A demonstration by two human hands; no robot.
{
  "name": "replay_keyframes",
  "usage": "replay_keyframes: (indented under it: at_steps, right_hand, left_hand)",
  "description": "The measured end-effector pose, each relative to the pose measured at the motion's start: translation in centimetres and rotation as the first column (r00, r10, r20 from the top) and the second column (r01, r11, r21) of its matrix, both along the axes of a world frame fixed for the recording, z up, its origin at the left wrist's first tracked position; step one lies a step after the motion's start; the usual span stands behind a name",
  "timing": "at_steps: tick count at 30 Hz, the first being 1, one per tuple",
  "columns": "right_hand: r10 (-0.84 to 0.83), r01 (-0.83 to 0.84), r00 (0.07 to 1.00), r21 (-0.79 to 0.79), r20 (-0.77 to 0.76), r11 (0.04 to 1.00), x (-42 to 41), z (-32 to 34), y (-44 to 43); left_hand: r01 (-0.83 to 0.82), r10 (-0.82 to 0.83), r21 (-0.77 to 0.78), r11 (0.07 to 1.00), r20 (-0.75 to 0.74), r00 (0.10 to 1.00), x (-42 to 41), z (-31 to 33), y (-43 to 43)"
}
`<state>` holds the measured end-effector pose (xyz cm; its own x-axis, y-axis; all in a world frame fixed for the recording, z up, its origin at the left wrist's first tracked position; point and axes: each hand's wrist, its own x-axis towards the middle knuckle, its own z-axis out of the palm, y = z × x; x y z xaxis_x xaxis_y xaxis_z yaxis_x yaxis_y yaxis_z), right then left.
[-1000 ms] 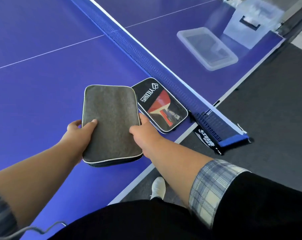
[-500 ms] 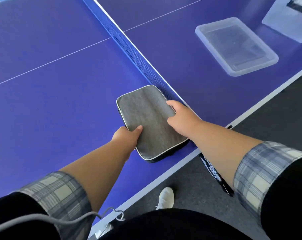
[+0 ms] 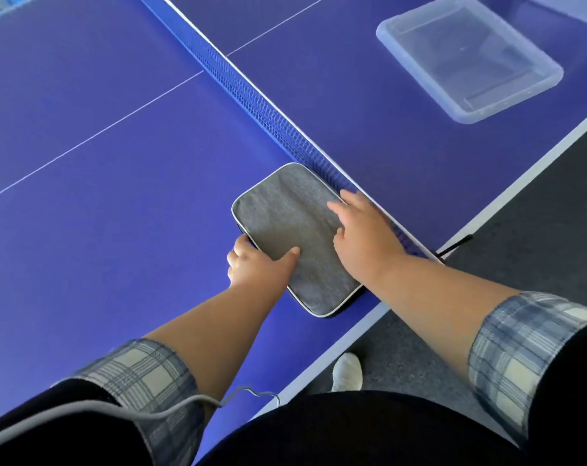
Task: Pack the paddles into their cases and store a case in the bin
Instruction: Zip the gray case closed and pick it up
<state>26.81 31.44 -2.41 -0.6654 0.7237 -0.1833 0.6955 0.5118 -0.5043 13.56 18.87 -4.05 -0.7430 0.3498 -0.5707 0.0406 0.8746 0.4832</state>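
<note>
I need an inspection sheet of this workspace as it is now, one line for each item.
Surface: blue table with white lines, net across it.
Job's things: grey case lying flat beside the net, near the table edge.
Clutter: clear tray beyond the net.
Grips: left hand grips the case's edge, thumb on top; right hand rests flat on it.
Cables: grey cable over the left sleeve.
Surroundings: dark floor, white shoe.
</note>
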Motion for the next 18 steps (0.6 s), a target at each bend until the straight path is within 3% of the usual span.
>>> replay_keyframes:
  at_steps: [2, 3, 4, 5, 6, 7, 9, 13, 18]
  right_hand:
    - [-0.116, 0.134, 0.976, 0.084, -0.186, 0.987, 1.3, 0.0, -3.5]
    - [-0.262, 0.270, 0.927, -0.004, -0.267, 0.963, 2.0, -0.1, -5.6]
    - [-0.471, 0.431, 0.834, -0.194, -0.288, 0.881, 2.5, -0.1, -7.5]
    - [-0.694, 0.574, 0.684, -0.422, -0.224, 0.702, 2.7, -0.2, -9.0]
    - [-0.855, 0.663, 0.510, -0.590, -0.095, 0.461, 2.7, -0.4, -10.1]
    - [-0.925, 0.696, 0.378, -0.669, 0.033, 0.260, 2.6, -0.7, -10.6]
    - [-0.942, 0.653, 0.286, -0.755, 0.176, 0.057, 2.4, -1.4, -10.5]
    - [-0.934, 0.530, 0.269, -0.846, 0.233, -0.059, 1.4, -2.6, -10.2]
    - [-0.952, 0.443, 0.135, -0.876, 0.274, -0.189, 1.2, -3.9, -9.9]
  left_hand:
    - [0.130, -0.123, 0.027, 0.991, -0.171, 0.977, -1.6, 0.2, 0.6]
    - [0.197, -0.185, 0.023, 0.980, -0.239, 0.953, -2.8, 0.2, 1.2]
    - [0.264, -0.251, 0.005, 0.964, -0.292, 0.923, -4.0, 0.3, 1.9]
    - [0.329, -0.318, -0.025, 0.944, -0.329, 0.889, -5.3, 0.2, 2.8]
    - [0.386, -0.382, -0.059, 0.920, -0.345, 0.857, -6.6, 0.0, 3.8]
    - [0.436, -0.439, -0.089, 0.895, -0.336, 0.833, -7.9, -0.2, 5.0]
    - [0.519, -0.536, -0.137, 0.844, -0.255, 0.805, -10.1, -0.9, 7.2]
    - [0.596, -0.609, -0.133, 0.792, -0.108, 0.786, -12.6, -2.2, 9.0]
    - [0.558, -0.558, 0.022, 0.830, 0.000, 0.830, -13.3, -2.2, 8.2]
